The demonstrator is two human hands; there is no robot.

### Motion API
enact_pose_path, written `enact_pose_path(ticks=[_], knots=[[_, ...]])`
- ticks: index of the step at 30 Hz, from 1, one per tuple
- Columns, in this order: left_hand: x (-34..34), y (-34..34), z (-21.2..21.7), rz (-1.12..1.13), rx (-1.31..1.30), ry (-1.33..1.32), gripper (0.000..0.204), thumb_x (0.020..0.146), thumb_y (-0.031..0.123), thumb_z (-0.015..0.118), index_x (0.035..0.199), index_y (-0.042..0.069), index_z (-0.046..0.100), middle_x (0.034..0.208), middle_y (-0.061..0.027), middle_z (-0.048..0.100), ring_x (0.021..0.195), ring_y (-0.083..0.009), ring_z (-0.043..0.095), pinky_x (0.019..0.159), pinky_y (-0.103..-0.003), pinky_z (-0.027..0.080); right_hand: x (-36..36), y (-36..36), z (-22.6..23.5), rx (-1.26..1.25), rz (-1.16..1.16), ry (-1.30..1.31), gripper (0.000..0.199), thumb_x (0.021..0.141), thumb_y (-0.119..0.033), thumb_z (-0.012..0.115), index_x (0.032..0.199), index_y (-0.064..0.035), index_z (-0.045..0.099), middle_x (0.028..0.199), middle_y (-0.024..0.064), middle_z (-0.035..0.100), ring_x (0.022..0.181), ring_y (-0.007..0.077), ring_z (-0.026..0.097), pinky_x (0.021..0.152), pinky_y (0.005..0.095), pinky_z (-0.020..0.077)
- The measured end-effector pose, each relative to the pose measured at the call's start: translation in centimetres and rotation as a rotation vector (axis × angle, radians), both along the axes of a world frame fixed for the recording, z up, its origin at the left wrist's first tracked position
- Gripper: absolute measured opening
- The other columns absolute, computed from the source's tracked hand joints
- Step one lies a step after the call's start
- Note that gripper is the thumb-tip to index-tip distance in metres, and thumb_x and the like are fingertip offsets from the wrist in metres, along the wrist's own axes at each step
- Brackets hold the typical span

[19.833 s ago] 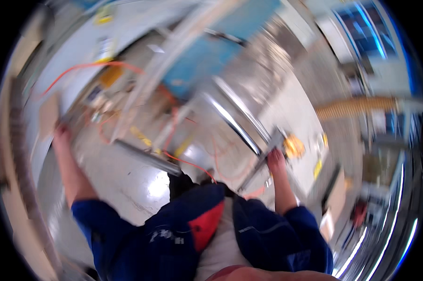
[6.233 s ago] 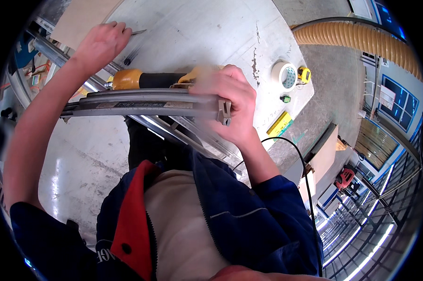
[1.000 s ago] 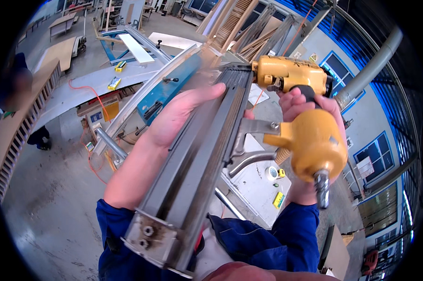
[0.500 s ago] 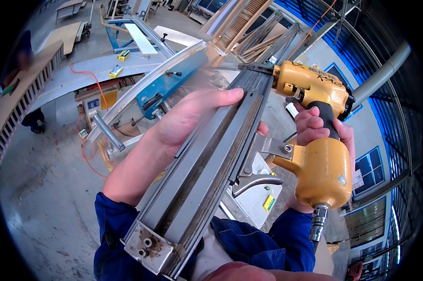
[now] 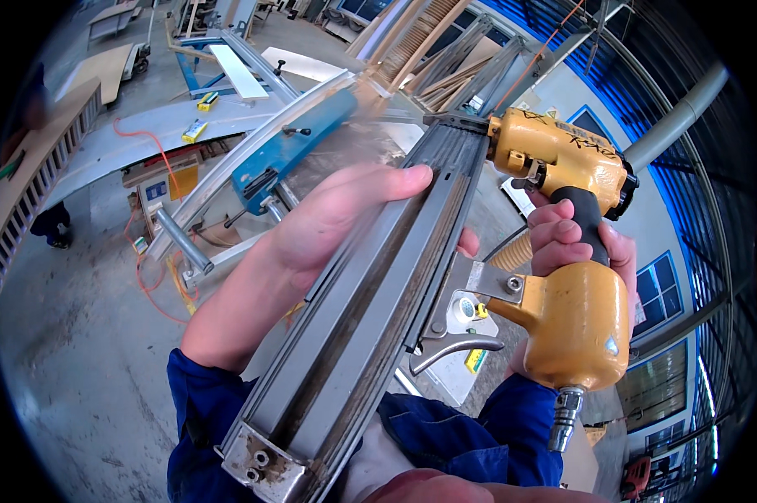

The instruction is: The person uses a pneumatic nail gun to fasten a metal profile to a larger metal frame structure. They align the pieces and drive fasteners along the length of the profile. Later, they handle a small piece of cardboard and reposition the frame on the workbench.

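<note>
Held up before me is a yellow pneumatic nail gun (image 5: 563,155) with a long grey metal magazine (image 5: 353,310). My left hand (image 5: 353,201) wraps round the magazine near its upper end. The thumb lies on its face, and fingertips show at the far side. My right hand (image 5: 563,235) is closed round the black grip, between the yellow upper body and the rounded yellow lower end. A metal air fitting (image 5: 568,415) hangs below that end. A silver lever (image 5: 456,345) sits beside the magazine, touched by neither hand.
A blue machine with a silver rail (image 5: 295,151) stands beyond my left arm. An orange hose (image 5: 165,151) trails off a grey table (image 5: 135,142) bearing yellow boxes. At far left, another person stands by a slatted wooden piece (image 5: 51,176). A white surface behind the gun holds a tape roll (image 5: 462,308).
The background has shifted slightly left and up in view. A white roll now shows behind the lever. Both hands keep their hold on the nail gun.
</note>
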State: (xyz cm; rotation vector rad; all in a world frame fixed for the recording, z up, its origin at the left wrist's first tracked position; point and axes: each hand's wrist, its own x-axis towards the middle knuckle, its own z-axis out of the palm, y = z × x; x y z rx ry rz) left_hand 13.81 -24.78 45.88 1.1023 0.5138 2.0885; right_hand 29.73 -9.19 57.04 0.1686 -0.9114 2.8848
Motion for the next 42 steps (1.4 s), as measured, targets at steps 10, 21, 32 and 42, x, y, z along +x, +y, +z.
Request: enact_pose_path(ticks=[10,21,32,42], knots=[[-0.3,1.2,-0.2,-0.116,0.042,-0.073,0.042,0.109,0.034,0.050,0.123,-0.004,0.061,0.114,-0.0270,0.072,0.092,-0.0233,0.075,0.079,-0.031,0.063,0.5,0.8,-0.1,-0.023,0.032,0.024,0.055,0.095,-0.012,0.060,0.138,0.0107,0.034,0.117,0.0182,0.054,0.096,0.0231,0.058,0.084,0.0325,0.0550],[-1.2,1.1,0.1,-0.078,0.035,-0.016,0.046,0.109,0.035,0.049,0.124,-0.006,0.063,0.114,-0.0255,0.072,0.093,-0.0219,0.075,0.080,-0.031,0.063,-0.6,1.5,0.0,-0.041,0.048,-0.009,0.058,0.093,-0.010,0.061,0.140,0.0119,0.035,0.117,0.0169,0.055,0.097,0.0224,0.057,0.086,0.0325,0.0551],[-2.0,1.5,-0.2,-0.043,-0.012,0.037,0.050,0.108,0.039,0.050,0.123,-0.007,0.064,0.115,-0.0216,0.073,0.093,-0.0201,0.075,0.082,-0.033,0.062,-1.1,1.7,-0.8,-0.011,-0.032,-0.034,0.077,0.089,-0.005,0.063,0.151,0.0155,0.022,0.116,0.0130,0.053,0.096,0.0190,0.058,0.084,0.0296,0.0550],[-2.0,1.5,-0.5,-0.057,0.022,0.072,0.052,0.108,0.041,0.050,0.123,-0.007,0.064,0.114,-0.0222,0.073,0.094,-0.0207,0.075,0.081,-0.033,0.062,-0.8,1.2,-1.1,-0.022,-0.069,-0.019,0.074,0.090,-0.005,0.062,0.150,0.0156,0.024,0.115,0.0132,0.052,0.094,0.0190,0.057,0.082,0.0297,0.0548]])
